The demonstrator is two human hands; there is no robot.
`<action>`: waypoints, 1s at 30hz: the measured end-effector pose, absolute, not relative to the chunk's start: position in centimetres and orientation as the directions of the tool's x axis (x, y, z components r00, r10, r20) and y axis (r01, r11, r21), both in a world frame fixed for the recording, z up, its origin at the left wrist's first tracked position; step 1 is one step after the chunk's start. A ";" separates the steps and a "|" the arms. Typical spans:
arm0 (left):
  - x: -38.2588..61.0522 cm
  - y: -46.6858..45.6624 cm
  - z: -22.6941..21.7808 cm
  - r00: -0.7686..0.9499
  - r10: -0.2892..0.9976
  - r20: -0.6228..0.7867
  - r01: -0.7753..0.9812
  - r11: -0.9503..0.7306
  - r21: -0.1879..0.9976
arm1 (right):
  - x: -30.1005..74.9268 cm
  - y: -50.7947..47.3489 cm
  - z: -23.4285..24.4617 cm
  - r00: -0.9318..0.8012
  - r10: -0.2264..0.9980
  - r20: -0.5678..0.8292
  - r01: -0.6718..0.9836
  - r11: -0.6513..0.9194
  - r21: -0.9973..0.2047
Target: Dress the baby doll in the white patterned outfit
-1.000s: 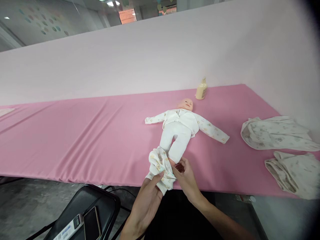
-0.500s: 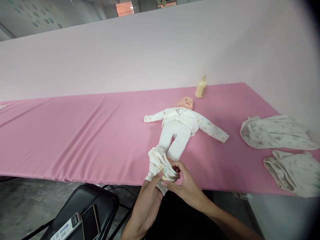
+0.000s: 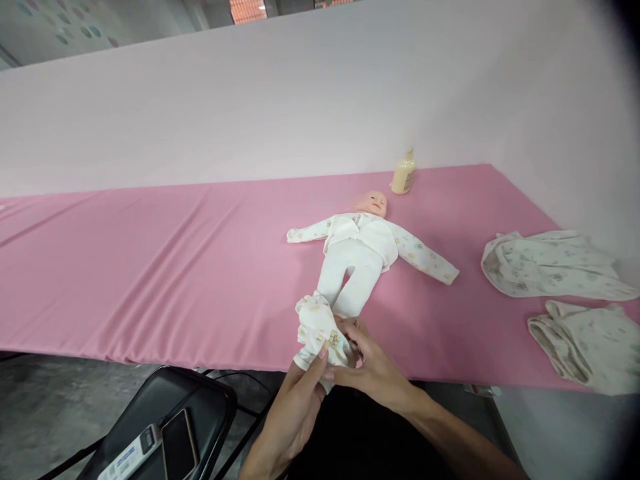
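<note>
The right hand [image 3: 377, 373] has curled further onto the patterned baby trousers [image 3: 317, 323], its index fingertip now further in. They lie bunched around the feet of the baby doll [image 3: 354, 257], whose long axis runs from the hands to its head, away and slightly right. The left hand [image 3: 295, 410] grips the cuff end; the right, nearer the viewer's-right leg, pinches the side.

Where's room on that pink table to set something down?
Widest: the pink cloth left of the doll. Narrower: between doll and the printed cloths at right. Crowded: below the doll's legs, where left grip and right grip hold the bunched garment; a bottle near its head.
</note>
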State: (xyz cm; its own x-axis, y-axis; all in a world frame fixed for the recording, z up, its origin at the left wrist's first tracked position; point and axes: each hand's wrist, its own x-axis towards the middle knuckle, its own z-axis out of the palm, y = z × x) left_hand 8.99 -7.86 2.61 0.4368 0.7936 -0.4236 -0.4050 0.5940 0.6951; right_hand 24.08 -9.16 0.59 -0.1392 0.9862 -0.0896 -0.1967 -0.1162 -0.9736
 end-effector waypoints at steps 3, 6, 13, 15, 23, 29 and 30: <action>8.6 -7.6 2.8 0.473 0.777 -0.416 -0.367 0.603 0.708 | 24.1 -9.1 0.8 -0.161 0.981 -0.111 -0.275 -0.152 -0.949; 8.4 -7.4 2.9 0.509 0.763 -0.399 -0.315 0.596 0.739 | 23.9 -9.1 1.2 -0.171 0.976 -0.134 -0.310 -0.183 -0.933; 9.0 -7.1 3.4 0.492 0.740 -0.459 -0.272 0.631 0.726 | 23.6 -9.1 1.5 -0.168 0.971 -0.169 -0.238 -0.206 -0.949; 9.3 -7.1 3.5 0.501 0.729 -0.466 -0.287 0.648 0.706 | 23.4 -9.1 1.4 -0.161 0.975 -0.155 -0.209 -0.187 -0.960; 9.6 -6.9 3.5 0.476 0.732 -0.487 -0.302 0.656 0.692 | 23.2 -9.1 1.6 -0.123 0.992 -0.005 0.078 0.005 -0.997; 9.6 -7.2 3.2 0.464 0.749 -0.473 -0.286 0.632 0.720 | 23.0 -8.9 2.1 -0.060 0.997 0.054 0.208 0.066 -0.976; 9.6 -7.3 3.0 0.451 0.754 -0.477 -0.276 0.626 0.729 | 22.8 -8.9 2.0 -0.031 0.998 0.061 0.274 0.067 -0.959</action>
